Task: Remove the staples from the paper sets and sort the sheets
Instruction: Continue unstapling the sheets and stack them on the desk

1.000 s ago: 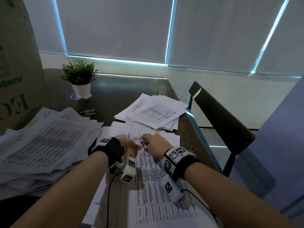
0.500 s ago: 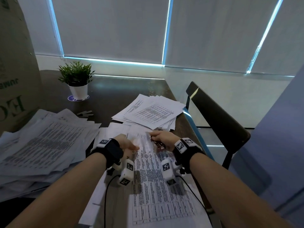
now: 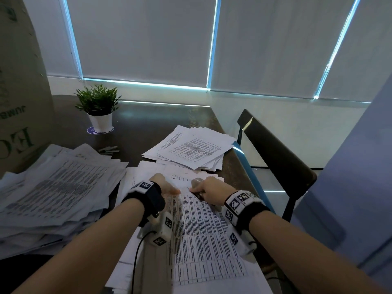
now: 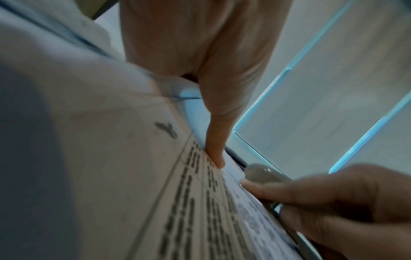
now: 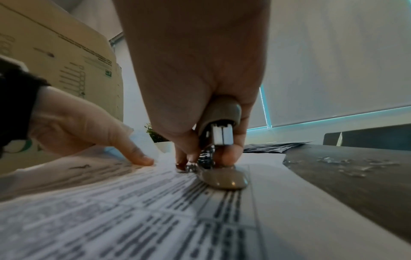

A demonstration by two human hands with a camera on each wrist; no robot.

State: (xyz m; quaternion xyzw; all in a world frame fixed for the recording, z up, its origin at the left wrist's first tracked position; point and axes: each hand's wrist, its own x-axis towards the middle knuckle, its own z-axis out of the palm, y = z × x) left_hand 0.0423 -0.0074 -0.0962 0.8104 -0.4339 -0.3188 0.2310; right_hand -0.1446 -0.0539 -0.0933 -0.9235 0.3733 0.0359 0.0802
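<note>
A stapled paper set (image 3: pixel 201 230) printed with a table lies in front of me on other sheets. My left hand (image 3: pixel 164 186) presses its top edge with a straight fingertip (image 4: pixel 215 154), also seen in the right wrist view (image 5: pixel 139 157). My right hand (image 3: pixel 212 190) grips a small grey staple remover (image 3: pixel 197 183) just right of that fingertip. The tool (image 5: pixel 220 139) stands steeply, with its rounded base (image 5: pixel 224 179) on the top sheet (image 5: pixel 155 202) and its metal end at the sheet's top edge. The staple itself is hidden.
A fanned pile of loose sheets (image 3: pixel 191 149) lies behind the hands. A thick paper stack (image 3: pixel 53 187) fills the left side below a cardboard box (image 3: pixel 19 85). A potted plant (image 3: pixel 98 111), staple strips (image 3: pixel 108 149), pulled staples (image 5: pixel 347 163) and a black chair (image 3: pixel 275 149) are around.
My right hand swung slightly right with the tool, then came back close to the left fingertip at the paper's top edge. My left hand stayed pressed on the sheet.
</note>
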